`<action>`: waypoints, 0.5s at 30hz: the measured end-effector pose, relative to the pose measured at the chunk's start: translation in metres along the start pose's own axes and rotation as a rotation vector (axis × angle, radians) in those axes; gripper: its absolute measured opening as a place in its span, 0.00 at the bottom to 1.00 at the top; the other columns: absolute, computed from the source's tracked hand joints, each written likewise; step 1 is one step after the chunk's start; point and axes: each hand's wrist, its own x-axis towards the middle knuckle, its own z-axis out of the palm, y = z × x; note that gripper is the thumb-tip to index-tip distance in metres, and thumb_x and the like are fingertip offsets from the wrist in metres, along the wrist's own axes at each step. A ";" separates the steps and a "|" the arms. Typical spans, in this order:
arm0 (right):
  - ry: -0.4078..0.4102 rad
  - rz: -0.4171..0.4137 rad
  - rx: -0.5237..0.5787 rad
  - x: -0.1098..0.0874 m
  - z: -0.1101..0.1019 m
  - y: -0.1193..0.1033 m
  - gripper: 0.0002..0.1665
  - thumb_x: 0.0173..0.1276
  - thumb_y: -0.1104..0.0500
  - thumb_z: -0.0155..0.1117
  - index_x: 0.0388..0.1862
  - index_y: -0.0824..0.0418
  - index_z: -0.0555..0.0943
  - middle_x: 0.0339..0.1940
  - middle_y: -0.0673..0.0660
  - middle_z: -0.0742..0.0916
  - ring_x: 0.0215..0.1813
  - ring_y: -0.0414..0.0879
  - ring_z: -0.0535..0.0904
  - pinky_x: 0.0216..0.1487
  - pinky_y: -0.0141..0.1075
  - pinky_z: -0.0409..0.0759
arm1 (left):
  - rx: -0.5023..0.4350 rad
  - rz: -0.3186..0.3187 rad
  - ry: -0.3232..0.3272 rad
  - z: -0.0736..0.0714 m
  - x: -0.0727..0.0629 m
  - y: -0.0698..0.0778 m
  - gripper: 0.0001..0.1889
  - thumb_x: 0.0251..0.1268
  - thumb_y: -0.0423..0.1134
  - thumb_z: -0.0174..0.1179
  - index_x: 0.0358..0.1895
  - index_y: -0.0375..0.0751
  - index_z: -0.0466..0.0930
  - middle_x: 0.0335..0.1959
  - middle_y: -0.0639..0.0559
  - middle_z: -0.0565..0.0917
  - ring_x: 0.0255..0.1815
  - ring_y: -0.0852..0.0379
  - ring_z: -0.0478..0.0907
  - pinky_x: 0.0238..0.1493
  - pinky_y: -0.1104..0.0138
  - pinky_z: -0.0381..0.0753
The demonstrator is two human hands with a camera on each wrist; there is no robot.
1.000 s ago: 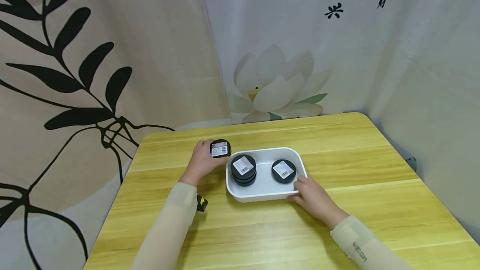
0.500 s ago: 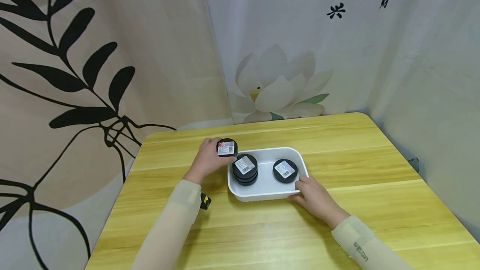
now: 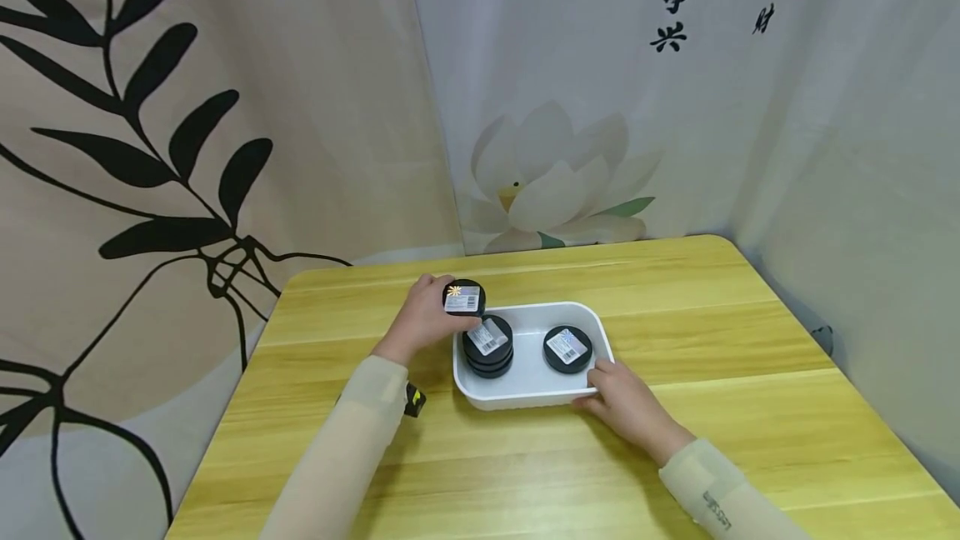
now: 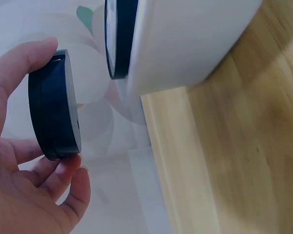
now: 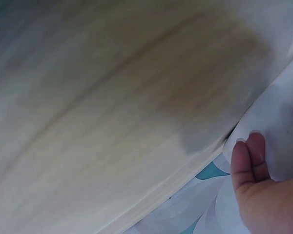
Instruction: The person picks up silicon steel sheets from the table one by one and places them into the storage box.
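In the head view my left hand (image 3: 423, 317) pinches a flat round black container (image 3: 463, 298) with a white barcode label. It is held above the back left corner of a white tray (image 3: 528, 323), partly overlapping a stack of similar black containers (image 3: 487, 348). Thumb and fingertips grip the edge of the black container (image 4: 53, 107) in the left wrist view, apart from the tray's wall (image 4: 190, 44). One more black container (image 3: 567, 349) lies in the tray's right half. My right hand (image 3: 630, 407) grips the tray's near right corner; the right wrist view shows fingers (image 5: 249, 163) against its side.
The tray stands on a yellow wood-grain table (image 3: 525, 473). Behind the table hangs a curtain (image 3: 337, 107) printed with leaves, a lotus and writing. A small black and yellow object (image 3: 414, 400) shows beside my left wrist.
My left hand has moved right with the black container, from beside the tray to above its back left corner and the stack. My right hand has stayed on the tray's corner.
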 end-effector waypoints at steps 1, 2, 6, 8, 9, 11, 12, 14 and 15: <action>0.002 0.000 0.001 0.000 0.000 0.000 0.16 0.56 0.49 0.78 0.28 0.55 0.80 0.29 0.46 0.76 0.35 0.43 0.71 0.39 0.41 0.76 | 0.000 0.001 -0.002 0.000 0.001 0.002 0.51 0.45 0.60 0.77 0.74 0.41 0.66 0.63 0.42 0.71 0.57 0.45 0.72 0.61 0.51 0.78; 0.003 -0.003 0.001 0.000 -0.001 0.000 0.16 0.56 0.49 0.79 0.28 0.55 0.80 0.29 0.46 0.76 0.35 0.43 0.71 0.39 0.41 0.76 | 0.000 0.001 -0.004 0.001 0.002 0.003 0.52 0.45 0.60 0.77 0.74 0.41 0.66 0.63 0.42 0.71 0.57 0.45 0.72 0.60 0.51 0.78; 0.004 -0.013 -0.003 0.000 -0.001 0.000 0.16 0.56 0.49 0.79 0.28 0.55 0.80 0.29 0.46 0.76 0.35 0.43 0.71 0.40 0.41 0.76 | -0.002 0.021 -0.010 0.002 0.004 0.009 0.52 0.44 0.59 0.78 0.73 0.41 0.67 0.64 0.40 0.71 0.57 0.45 0.72 0.60 0.51 0.78; 0.004 -0.013 -0.005 0.000 0.000 0.001 0.16 0.56 0.48 0.78 0.28 0.54 0.80 0.29 0.45 0.76 0.35 0.42 0.71 0.40 0.40 0.76 | -0.004 0.031 -0.011 0.002 0.004 0.013 0.52 0.44 0.59 0.79 0.73 0.41 0.67 0.65 0.40 0.71 0.58 0.44 0.72 0.61 0.51 0.77; 0.006 -0.013 -0.005 0.000 0.000 0.001 0.16 0.57 0.48 0.78 0.28 0.54 0.80 0.29 0.45 0.75 0.35 0.42 0.70 0.40 0.40 0.76 | -0.004 0.035 -0.010 0.003 0.004 0.014 0.52 0.44 0.59 0.78 0.73 0.42 0.67 0.65 0.40 0.71 0.58 0.44 0.72 0.61 0.51 0.77; 0.013 -0.012 -0.002 -0.001 0.000 0.001 0.16 0.56 0.48 0.78 0.28 0.54 0.81 0.28 0.44 0.75 0.35 0.42 0.70 0.40 0.40 0.76 | -0.006 0.038 -0.008 0.004 0.005 0.017 0.52 0.44 0.59 0.78 0.74 0.42 0.67 0.65 0.41 0.71 0.58 0.44 0.72 0.62 0.51 0.77; 0.017 -0.015 0.000 -0.001 0.001 0.001 0.16 0.56 0.48 0.78 0.28 0.54 0.80 0.28 0.44 0.75 0.35 0.42 0.70 0.40 0.40 0.75 | -0.005 0.038 -0.007 0.004 0.005 0.019 0.52 0.44 0.59 0.78 0.74 0.42 0.67 0.65 0.41 0.71 0.58 0.45 0.73 0.62 0.51 0.77; 0.022 -0.016 0.006 -0.001 0.000 0.001 0.16 0.56 0.48 0.79 0.28 0.54 0.81 0.29 0.44 0.75 0.35 0.42 0.70 0.40 0.40 0.76 | -0.001 0.038 -0.009 0.005 0.005 0.021 0.52 0.44 0.59 0.78 0.74 0.43 0.67 0.65 0.42 0.71 0.58 0.45 0.73 0.62 0.52 0.77; 0.022 -0.016 0.009 -0.001 0.000 0.001 0.16 0.56 0.48 0.79 0.28 0.54 0.81 0.29 0.44 0.75 0.35 0.42 0.70 0.40 0.40 0.76 | -0.001 0.040 -0.010 0.006 0.005 0.022 0.52 0.44 0.59 0.78 0.73 0.43 0.68 0.64 0.42 0.71 0.57 0.45 0.73 0.62 0.52 0.77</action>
